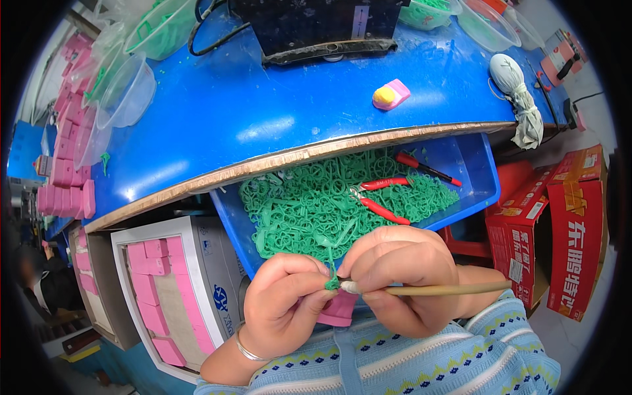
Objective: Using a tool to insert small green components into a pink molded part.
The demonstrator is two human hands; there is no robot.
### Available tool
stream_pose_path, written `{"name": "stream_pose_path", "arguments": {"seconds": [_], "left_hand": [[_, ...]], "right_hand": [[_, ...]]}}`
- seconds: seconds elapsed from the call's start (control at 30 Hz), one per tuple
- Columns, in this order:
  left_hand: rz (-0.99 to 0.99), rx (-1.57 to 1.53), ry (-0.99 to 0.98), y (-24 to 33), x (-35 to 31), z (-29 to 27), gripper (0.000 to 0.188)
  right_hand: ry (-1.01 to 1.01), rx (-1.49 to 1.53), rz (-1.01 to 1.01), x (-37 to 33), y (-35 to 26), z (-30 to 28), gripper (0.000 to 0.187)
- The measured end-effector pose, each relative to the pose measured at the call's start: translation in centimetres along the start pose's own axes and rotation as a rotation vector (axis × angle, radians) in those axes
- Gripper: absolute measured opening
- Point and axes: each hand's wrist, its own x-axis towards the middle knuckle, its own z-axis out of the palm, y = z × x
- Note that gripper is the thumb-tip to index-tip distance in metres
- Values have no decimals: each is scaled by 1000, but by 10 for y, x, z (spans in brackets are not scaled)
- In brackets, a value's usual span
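Observation:
My left hand (284, 304) pinches a small green plastic piece (332, 283) between thumb and fingers, close to my chest. My right hand (401, 273) grips a thin wooden stick (447, 289) with a whitish tip that touches the green piece. A pink block (340, 311) shows just below the two hands, partly hidden by them. Behind the hands a blue bin (471, 164) holds a heap of green plastic pieces (316, 204), with red-handled cutters (378, 197) and a red-and-black pen (428, 169) lying on top.
A blue tabletop (263, 112) with a wooden edge carries a black machine (316, 29), a pink-and-yellow object (391, 95), clear bowls (128, 92) and pink blocks (66, 164). A box of pink blocks (164, 289) stands lower left; red cartons (573, 224) stand right.

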Motion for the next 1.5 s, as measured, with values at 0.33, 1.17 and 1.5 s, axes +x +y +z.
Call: {"name": "stream_pose_path", "arguments": {"seconds": [0.33, 1.17, 1.5], "left_hand": [[-58, 115, -79, 12, 2, -2, 15], [-6, 79, -99, 12, 1, 0, 11], [-9, 61, -99, 10, 0, 0, 11]], "right_hand": [[-92, -87, 16, 13, -9, -6, 34], [-119, -191, -114, 10, -14, -19, 14], [-137, -187, -95, 11, -14, -18, 14]]}}
